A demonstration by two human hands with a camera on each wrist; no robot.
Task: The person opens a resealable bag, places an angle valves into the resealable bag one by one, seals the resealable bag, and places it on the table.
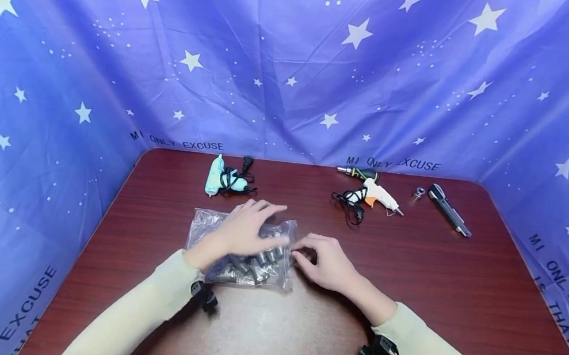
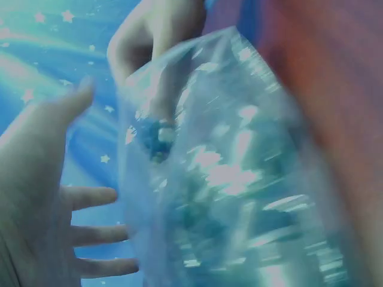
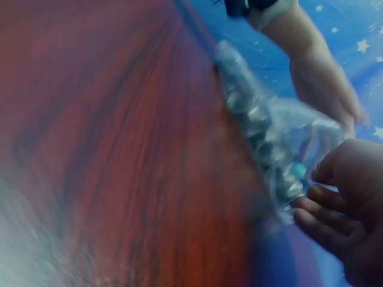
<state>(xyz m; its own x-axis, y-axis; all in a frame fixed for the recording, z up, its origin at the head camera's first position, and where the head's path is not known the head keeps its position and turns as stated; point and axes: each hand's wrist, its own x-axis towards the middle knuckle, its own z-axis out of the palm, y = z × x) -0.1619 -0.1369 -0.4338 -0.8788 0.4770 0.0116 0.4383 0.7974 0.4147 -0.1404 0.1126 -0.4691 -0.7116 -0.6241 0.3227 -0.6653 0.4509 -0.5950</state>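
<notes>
A clear plastic bag full of small metal sockets lies on the dark red table. My left hand rests flat on top of the bag with its fingers spread and straight. My right hand is at the bag's right edge, its curled fingers pinching the plastic there. The left wrist view is blurred: the bag fills the middle, my left hand lies beside it, and my right hand is beyond. In the right wrist view my right hand curls at the bag corner.
At the table's back lie a mint glue gun with a black cord, a white and orange glue gun, a screwdriver, a loose metal socket and a black hand tool. Blue star-print cloth walls surround the table.
</notes>
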